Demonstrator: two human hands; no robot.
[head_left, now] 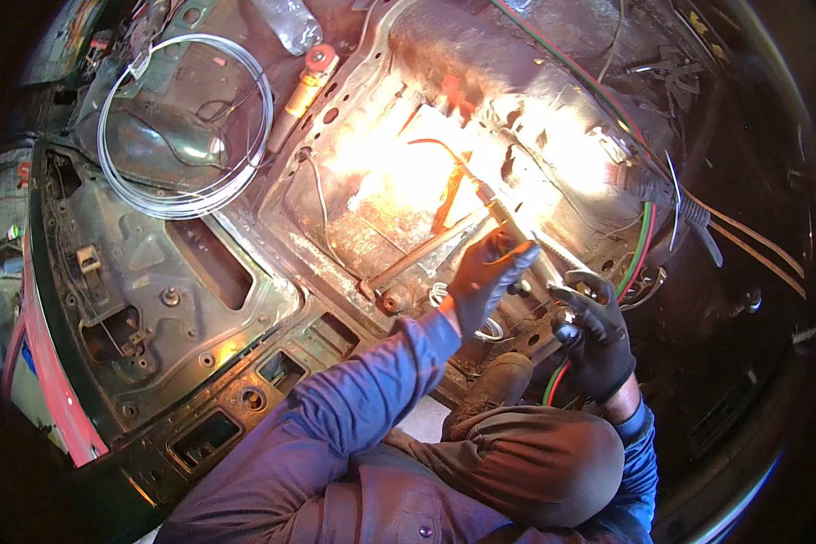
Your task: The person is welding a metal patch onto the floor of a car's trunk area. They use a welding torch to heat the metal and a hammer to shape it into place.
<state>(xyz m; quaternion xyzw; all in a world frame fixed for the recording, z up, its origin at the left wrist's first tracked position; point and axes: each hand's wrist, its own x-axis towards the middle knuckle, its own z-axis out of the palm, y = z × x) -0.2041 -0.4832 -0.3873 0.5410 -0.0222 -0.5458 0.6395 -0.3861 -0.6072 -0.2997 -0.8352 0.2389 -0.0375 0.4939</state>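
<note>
A gas torch [506,216] with a thin, curved copper tip [437,145] slants across the middle, its tip pointing up and left over a brightly lit, rusty metal floor pan. My left hand [485,276], in a dark glove, is closed around its barrel, the thumb lying across the front. My right hand [598,340], in a black glove, grips the rear end of the torch, where its fingers partly hide the fittings. A bright, narrow rod-like piece [562,252] runs beside the barrel to the right hand. I see no distinct flame in the glare.
Red and green hoses [646,231] run along the right side. A coil of silvery wire [109,168] lies at the upper left, near a yellow-orange cylindrical tool [304,93]. Below it is a bare metal door panel [150,272]. Pliers-like tools [675,77] lie at the upper right.
</note>
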